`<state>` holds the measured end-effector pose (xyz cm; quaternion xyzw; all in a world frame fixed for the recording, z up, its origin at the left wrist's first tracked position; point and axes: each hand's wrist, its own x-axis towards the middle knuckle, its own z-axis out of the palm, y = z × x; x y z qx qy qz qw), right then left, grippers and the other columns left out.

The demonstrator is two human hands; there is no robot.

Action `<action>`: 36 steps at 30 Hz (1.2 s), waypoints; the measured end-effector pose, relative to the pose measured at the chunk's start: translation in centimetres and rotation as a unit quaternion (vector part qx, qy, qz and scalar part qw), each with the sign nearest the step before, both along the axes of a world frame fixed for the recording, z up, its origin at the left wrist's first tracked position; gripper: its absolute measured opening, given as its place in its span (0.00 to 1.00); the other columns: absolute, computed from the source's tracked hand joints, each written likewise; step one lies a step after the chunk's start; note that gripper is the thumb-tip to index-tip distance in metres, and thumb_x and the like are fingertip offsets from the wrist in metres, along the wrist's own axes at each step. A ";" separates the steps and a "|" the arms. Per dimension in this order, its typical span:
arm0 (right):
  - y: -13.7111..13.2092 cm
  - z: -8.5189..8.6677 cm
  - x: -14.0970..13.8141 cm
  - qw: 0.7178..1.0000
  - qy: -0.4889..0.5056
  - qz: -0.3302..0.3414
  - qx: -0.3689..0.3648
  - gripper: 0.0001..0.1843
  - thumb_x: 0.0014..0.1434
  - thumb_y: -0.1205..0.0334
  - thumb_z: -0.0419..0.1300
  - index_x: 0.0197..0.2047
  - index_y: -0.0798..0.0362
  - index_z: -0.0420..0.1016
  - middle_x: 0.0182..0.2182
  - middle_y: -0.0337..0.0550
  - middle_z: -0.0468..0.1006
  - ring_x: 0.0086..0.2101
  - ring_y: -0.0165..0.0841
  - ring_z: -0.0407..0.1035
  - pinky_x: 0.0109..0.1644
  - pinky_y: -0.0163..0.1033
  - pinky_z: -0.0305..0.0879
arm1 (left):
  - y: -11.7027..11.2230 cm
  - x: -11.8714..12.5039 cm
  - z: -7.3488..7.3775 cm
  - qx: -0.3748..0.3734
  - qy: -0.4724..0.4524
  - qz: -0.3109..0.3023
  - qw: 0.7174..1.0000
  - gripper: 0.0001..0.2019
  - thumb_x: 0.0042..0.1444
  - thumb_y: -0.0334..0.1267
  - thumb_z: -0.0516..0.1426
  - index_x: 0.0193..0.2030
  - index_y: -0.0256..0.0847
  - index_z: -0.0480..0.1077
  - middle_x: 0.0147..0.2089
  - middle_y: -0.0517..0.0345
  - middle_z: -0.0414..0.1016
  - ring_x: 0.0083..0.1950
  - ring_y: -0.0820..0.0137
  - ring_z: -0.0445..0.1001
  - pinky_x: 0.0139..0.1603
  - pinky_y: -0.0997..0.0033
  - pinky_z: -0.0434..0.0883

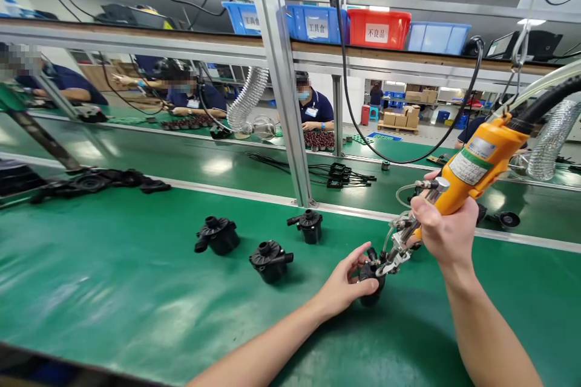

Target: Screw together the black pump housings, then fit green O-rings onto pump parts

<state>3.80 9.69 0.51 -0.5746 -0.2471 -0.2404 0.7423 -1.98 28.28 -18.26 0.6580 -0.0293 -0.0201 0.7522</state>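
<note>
My left hand [345, 283] grips a small black pump housing [372, 281] standing on the green conveyor belt [136, 290]. My right hand [447, 231] is wrapped round an orange powered screwdriver [476, 166] hung from a hose. Its metal tip [394, 257] rests on top of the housing. Three more black housings stand to the left: one [218, 234], one [271, 260] and one [308, 225].
An aluminium post [284, 84] rises from the belt's far rail. Black parts [97, 181] and cables [340, 174] lie on the second belt. Other people sit at work beyond it. Blue and red bins [379, 29] line the overhead shelf. A silver duct [551, 139] hangs at right.
</note>
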 end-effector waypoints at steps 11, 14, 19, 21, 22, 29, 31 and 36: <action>0.0 -0.3 -0.1 1.000 0.005 -0.018 0.001 0.26 0.47 0.53 0.73 0.47 0.51 0.72 0.24 0.32 0.69 0.20 0.30 0.63 0.21 0.34 0.63 | -0.1 0.0 0.4 -0.008 0.002 -0.014 1.000 0.47 0.46 0.52 0.76 0.71 0.44 0.67 0.67 0.46 0.74 0.70 0.49 0.70 0.74 0.50 0.66; -0.1 -0.5 0.1 1.000 -0.003 -0.023 0.011 0.27 0.47 0.54 0.75 0.48 0.51 0.72 0.26 0.33 0.70 0.22 0.31 0.65 0.24 0.36 0.67 | 0.0 0.1 0.3 -0.009 0.007 -0.019 1.000 0.47 0.46 0.52 0.76 0.71 0.44 0.66 0.68 0.46 0.74 0.69 0.50 0.70 0.73 0.50 0.66; -0.3 -0.4 0.0 1.000 -0.006 -0.002 0.019 0.27 0.47 0.56 0.76 0.48 0.52 0.73 0.27 0.35 0.71 0.23 0.31 0.65 0.27 0.37 0.69 | 0.0 0.2 0.0 -0.005 0.005 -0.016 1.000 0.46 0.46 0.51 0.76 0.70 0.44 0.67 0.68 0.46 0.74 0.69 0.49 0.70 0.75 0.48 0.63; -0.2 0.0 -0.3 1.000 -0.010 -0.005 0.012 0.26 0.48 0.57 0.75 0.47 0.52 0.73 0.26 0.34 0.71 0.22 0.30 0.64 0.25 0.36 0.68 | 0.1 0.2 0.0 -0.008 0.005 -0.012 1.000 0.46 0.46 0.51 0.76 0.70 0.45 0.67 0.68 0.47 0.74 0.69 0.49 0.70 0.76 0.48 0.62; 0.0 0.2 -0.4 1.000 -0.013 -0.011 0.006 0.25 0.47 0.57 0.75 0.47 0.52 0.73 0.25 0.34 0.71 0.21 0.30 0.63 0.24 0.35 0.67 | 0.1 0.2 0.0 -0.009 0.005 -0.012 1.000 0.45 0.46 0.50 0.76 0.70 0.45 0.67 0.68 0.47 0.74 0.69 0.50 0.70 0.76 0.48 0.62; 1.9 -0.7 -0.4 0.998 -0.009 -0.015 -0.059 0.20 0.48 0.52 0.74 0.36 0.50 0.70 0.22 0.34 0.67 0.20 0.29 0.61 0.21 0.35 0.66 | 0.0 -0.1 0.6 -0.030 0.027 -0.029 0.999 0.43 0.47 0.46 0.76 0.69 0.46 0.68 0.65 0.50 0.75 0.65 0.53 0.74 0.72 0.49 0.67; 2.3 -1.3 -0.2 0.998 0.004 0.008 -0.069 0.21 0.49 0.53 0.75 0.37 0.50 0.69 0.20 0.31 0.65 0.19 0.28 0.58 0.21 0.36 0.65 | -0.1 -0.1 0.7 -0.037 0.027 -0.037 0.998 0.43 0.47 0.46 0.76 0.70 0.47 0.67 0.65 0.50 0.76 0.66 0.53 0.74 0.73 0.48 0.66; 2.5 -2.0 0.2 0.998 0.007 0.022 -0.064 0.20 0.49 0.55 0.75 0.37 0.51 0.69 0.18 0.29 0.62 0.18 0.27 0.55 0.20 0.35 0.59 | -0.2 0.0 1.1 -0.046 0.019 -0.041 0.998 0.42 0.48 0.46 0.76 0.68 0.45 0.68 0.66 0.48 0.75 0.67 0.53 0.73 0.72 0.50 0.65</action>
